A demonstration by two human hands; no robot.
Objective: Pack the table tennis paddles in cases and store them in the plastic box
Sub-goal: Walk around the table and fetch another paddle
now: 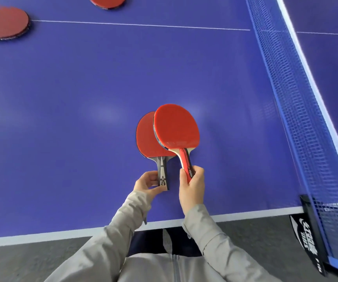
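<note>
The person stands at the near edge of a blue table tennis table [82,98], grey sleeves [208,237] reaching out over it; the left hand [146,185] pinches the dark grey handle of one red paddle [145,137] between thumb and curled fingers; the right hand [191,187] is wrapped round the red-and-black handle of a second red paddle [175,127]; the two hands are side by side, close but not touching; the right-hand paddle's blade overlaps the right part of the left-hand paddle's blade, lying above it, both red faces turned up, both handles pointing back toward the person; two more red paddles lie flat on the table far off, one at the left edge [3,23], one at the top edge [107,1]; the blue net [290,98] runs along the right side, its black clamp [314,231] fixed at the table's near edge.
</note>
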